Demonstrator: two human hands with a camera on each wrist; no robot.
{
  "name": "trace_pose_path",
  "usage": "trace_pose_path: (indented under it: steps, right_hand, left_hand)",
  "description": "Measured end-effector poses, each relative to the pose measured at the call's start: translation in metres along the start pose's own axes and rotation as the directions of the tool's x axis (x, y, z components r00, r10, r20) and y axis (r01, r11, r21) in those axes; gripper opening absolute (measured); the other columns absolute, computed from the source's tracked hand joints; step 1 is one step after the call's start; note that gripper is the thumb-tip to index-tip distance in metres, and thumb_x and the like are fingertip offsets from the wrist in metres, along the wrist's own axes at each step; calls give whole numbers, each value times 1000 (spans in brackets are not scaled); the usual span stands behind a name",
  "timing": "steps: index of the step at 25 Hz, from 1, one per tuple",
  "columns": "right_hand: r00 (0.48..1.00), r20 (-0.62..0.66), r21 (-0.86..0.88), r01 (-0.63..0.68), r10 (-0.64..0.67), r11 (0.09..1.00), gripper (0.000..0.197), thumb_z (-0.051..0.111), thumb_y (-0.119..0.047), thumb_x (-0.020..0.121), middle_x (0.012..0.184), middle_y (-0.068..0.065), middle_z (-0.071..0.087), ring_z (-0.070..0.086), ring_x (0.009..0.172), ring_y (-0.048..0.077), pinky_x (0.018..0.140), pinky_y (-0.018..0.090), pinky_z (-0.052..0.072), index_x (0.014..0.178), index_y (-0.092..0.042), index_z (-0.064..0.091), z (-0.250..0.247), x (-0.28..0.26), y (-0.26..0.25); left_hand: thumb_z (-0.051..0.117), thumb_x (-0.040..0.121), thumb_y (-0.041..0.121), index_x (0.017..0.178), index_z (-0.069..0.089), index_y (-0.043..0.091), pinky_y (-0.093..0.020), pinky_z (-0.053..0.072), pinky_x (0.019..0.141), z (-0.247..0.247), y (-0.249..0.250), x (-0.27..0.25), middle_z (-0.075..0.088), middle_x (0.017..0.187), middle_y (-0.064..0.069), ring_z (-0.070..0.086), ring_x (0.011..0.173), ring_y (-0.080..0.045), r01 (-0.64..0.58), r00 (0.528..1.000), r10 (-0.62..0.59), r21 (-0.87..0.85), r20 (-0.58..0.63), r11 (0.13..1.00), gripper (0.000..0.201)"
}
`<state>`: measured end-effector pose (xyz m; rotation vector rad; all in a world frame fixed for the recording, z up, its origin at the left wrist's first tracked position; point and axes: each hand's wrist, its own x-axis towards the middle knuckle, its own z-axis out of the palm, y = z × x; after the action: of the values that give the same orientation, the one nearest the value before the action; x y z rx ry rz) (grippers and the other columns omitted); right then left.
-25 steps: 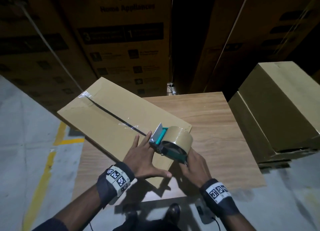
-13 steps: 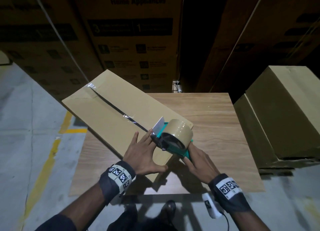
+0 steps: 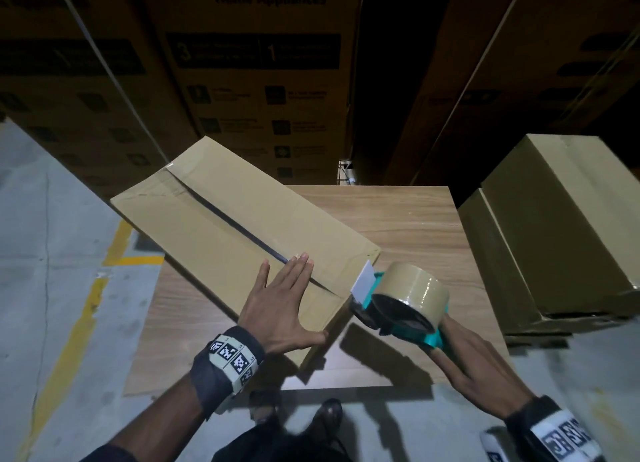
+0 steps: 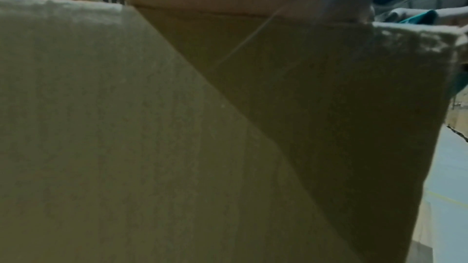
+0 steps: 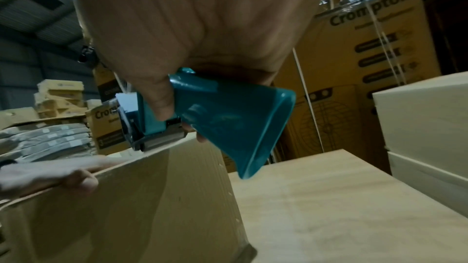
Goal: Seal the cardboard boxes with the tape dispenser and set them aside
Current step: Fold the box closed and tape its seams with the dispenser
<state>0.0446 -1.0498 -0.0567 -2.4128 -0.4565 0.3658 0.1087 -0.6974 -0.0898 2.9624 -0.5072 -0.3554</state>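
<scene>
A long flat cardboard box (image 3: 221,233) lies askew on the wooden table (image 3: 398,219), its far end over the table's left edge. Clear tape shines along its centre seam. My left hand (image 3: 280,302) presses flat on the box's near end, fingers straight across the seam, thumb at the near edge. My right hand (image 3: 460,350) grips the teal handle of the tape dispenser (image 3: 401,298), which carries a brown tape roll and sits at the box's near right end. In the right wrist view the tape dispenser (image 5: 202,115) has its blade end at the cardboard box's (image 5: 126,207) top edge. The left wrist view shows only the cardboard box (image 4: 177,127).
Two stacked brown boxes (image 3: 561,233) stand right of the table. Tall printed appliance cartons (image 3: 256,80) wall off the back. Grey floor with yellow lines (image 3: 79,309) lies to the left. My shoes (image 3: 329,413) show below the table's near edge.
The dispenser has run down the seam from the box's top to its near right end. My left hand slid forward along the seam and stays flat on the box.
</scene>
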Motion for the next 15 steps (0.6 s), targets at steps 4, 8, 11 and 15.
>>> trace_pose_path:
  steps: [4, 8, 11, 15]
  right_hand:
    - [1000, -24, -29, -12, 12, 999, 54, 57, -27, 101, 118, -24, 59, 62, 101, 1, 80, 30, 57, 139, -55, 32, 11, 3, 5]
    - [999, -48, -3, -23, 23, 1000, 52, 58, -25, 100, 117, -24, 59, 63, 101, 1, 79, 32, 58, 139, -51, 35, 14, -1, 6]
    - [998, -59, -9, -29, 29, 1000, 52, 59, -25, 100, 119, -23, 59, 62, 104, 1, 81, 32, 57, 139, -49, 36, 11, -3, 3]
    - [998, -55, -26, -34, 33, 999, 44, 58, -29, 100, 120, -22, 59, 61, 106, 2, 82, 34, 57, 137, -46, 40, 8, -6, 1]
  left_hand:
    - [40, 77, 84, 164, -3, 17, -46, -7, 127, 0, 2, 0, -13, 169, 2, -8, 158, -15, -108, 994, 108, -3, -13, 994, 118]
    - [40, 84, 65, 164, -7, 23, -43, -10, 127, -2, 11, 5, -13, 170, 1, -11, 158, -14, -294, 956, 293, 0, 14, 956, 101]
    - [36, 86, 65, 163, -10, 20, -43, -6, 128, -4, 23, 13, -14, 170, -2, -11, 158, -15, -264, 964, 263, 18, 27, 964, 100]
    - [5, 97, 74, 163, -11, 14, -35, -7, 128, -1, 34, 15, -17, 168, -5, -11, 157, -15, -167, 986, 168, 33, -22, 985, 90]
